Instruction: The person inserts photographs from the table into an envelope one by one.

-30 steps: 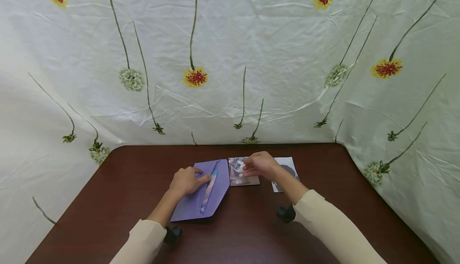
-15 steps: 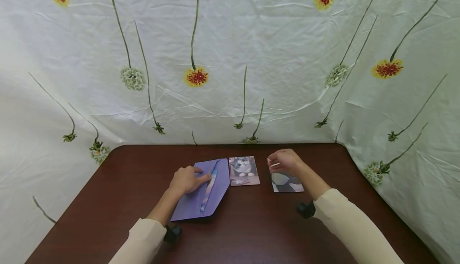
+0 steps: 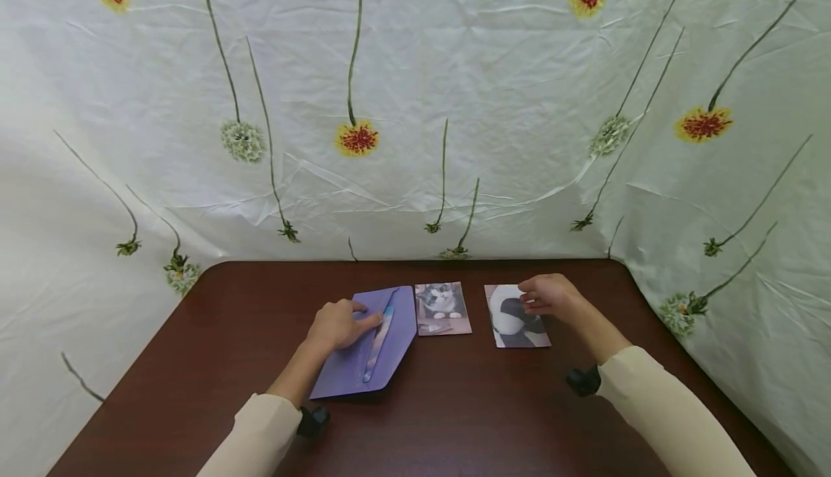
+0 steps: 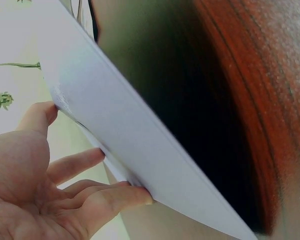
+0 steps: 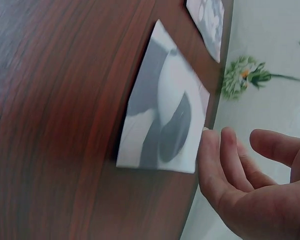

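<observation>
A purple envelope lies on the left of the table, a strip of blue and pink showing in its long slit. My left hand rests on it, fingers spread, with the thumb by the slit; in the left wrist view several fingertips touch the pale envelope. To its right is a cat photo. Further right, a photo of a black-and-white animal lies flat. Over that photo's upper right edge is my right hand, holding nothing, its fingers loosely bent; the right wrist view shows the fingertips beside the photo's edge.
The dark brown wooden table has rounded far corners. A white cloth printed with flowers hangs behind it and along both sides. Each wrist wears a small black device, such as the one on the right wrist.
My right hand has moved right, from over the cat photo to the far edge of the black-and-white animal photo, uncovering the cat photo. The left hand and envelope have stayed in place.
</observation>
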A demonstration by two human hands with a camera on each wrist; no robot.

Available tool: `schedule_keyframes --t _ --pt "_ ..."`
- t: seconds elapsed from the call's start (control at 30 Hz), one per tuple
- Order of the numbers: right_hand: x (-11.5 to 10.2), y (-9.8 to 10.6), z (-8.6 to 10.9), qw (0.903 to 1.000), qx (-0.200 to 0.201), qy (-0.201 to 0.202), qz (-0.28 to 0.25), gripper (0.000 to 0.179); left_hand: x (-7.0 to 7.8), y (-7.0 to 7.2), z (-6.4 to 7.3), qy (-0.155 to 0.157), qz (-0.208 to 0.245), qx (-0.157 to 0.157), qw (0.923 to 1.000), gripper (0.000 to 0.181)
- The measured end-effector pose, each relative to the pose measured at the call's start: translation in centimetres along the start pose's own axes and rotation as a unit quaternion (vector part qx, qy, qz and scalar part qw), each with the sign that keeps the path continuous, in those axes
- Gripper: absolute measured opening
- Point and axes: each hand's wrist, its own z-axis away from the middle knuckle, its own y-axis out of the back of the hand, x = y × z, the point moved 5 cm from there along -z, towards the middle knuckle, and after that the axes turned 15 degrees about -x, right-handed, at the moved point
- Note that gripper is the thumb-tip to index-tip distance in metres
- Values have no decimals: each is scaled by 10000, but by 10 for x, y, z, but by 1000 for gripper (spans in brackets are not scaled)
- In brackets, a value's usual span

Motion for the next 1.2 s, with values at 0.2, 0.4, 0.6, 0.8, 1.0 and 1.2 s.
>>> schedule_keyframes --t 0.2,0.4,0.6,0.8,1.0,1.2 --pt "11 12 5 9998 118 -165 23 46 -1 -1 -1 33 30 -38 10000 54" --pt "21 17 9 9997 67 -225 -47 47 -3 -2 -2 67 83 -54 9999 56" --pt "30 22 12 9993 76 -370 62 47 -4 -2 -1 66 89 -50 9999 55" --pt "37 26 13 9986 158 -492 73 46 -2 -2 0 85 61 -78 9999 55" --pt "41 26 14 9981 118 -606 -17 46 -2 -2 0 77 62 -49 9999 56" --pt "43 25 13 9981 102 -596 -92 46 -2 -2 0 61 78 -25 9999 55"
